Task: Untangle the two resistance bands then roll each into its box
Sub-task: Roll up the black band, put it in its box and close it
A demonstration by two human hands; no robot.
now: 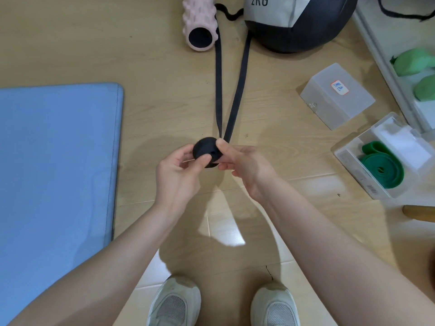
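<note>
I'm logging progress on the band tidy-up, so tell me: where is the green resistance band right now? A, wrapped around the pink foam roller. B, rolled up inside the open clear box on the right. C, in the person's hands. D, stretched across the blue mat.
B: the green band lies coiled in the open clear box on the right, while both hands work on the black band.
</note>
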